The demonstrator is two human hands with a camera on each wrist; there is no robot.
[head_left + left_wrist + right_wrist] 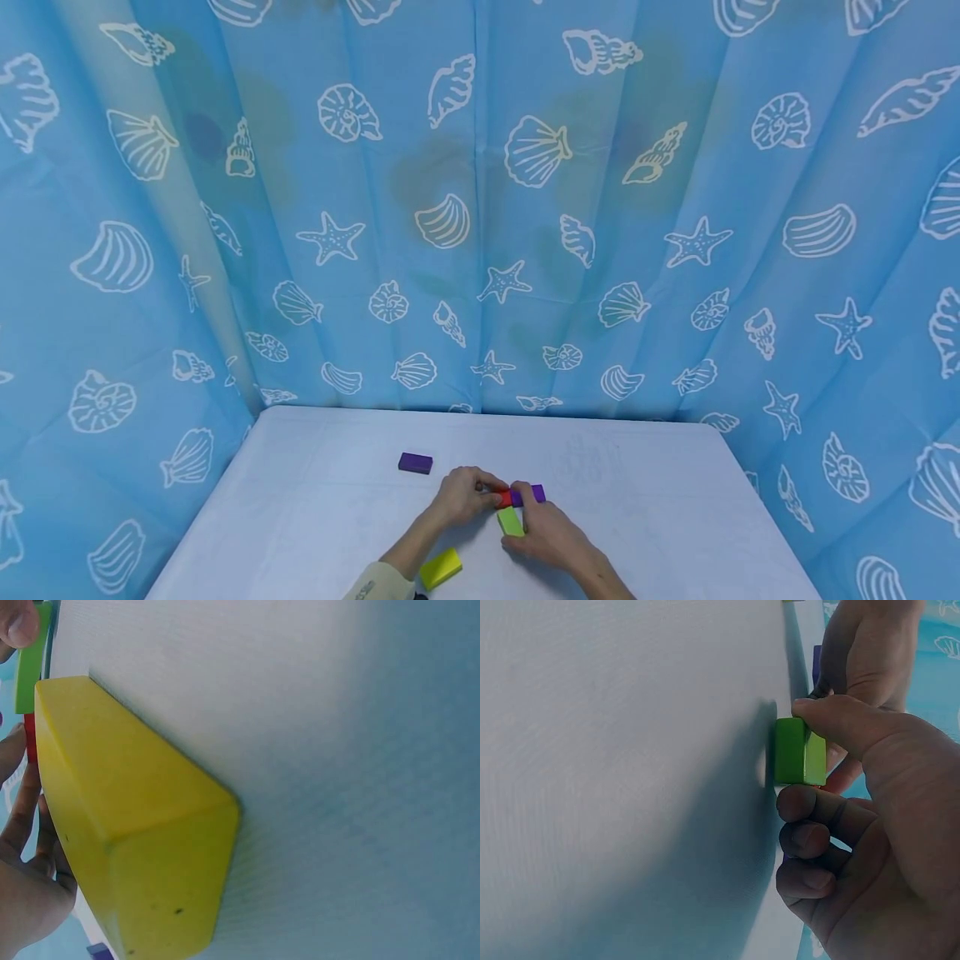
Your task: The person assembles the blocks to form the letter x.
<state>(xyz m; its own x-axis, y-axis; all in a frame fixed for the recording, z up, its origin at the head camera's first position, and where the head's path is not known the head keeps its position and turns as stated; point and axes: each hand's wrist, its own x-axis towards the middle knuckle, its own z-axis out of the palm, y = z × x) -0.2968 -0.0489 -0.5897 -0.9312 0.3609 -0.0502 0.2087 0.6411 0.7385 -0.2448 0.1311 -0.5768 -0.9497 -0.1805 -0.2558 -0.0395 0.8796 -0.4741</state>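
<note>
The left grip [457, 497] pinches a red block [505, 498], the right grip [552, 535] a smooth, oblong green block [511, 522]. A sharp-edged yellow block [441, 568] lies beside the sleeve [380, 583].

White table [300, 500] with 2 blocks down for sure: dark purple block [415, 463] nearest the far edge, yellow block [441, 568] farthest from it. Can't really tell if the red block [506, 499], green block [511, 522] and brighter purple block [537, 493] touch the surface.
</note>
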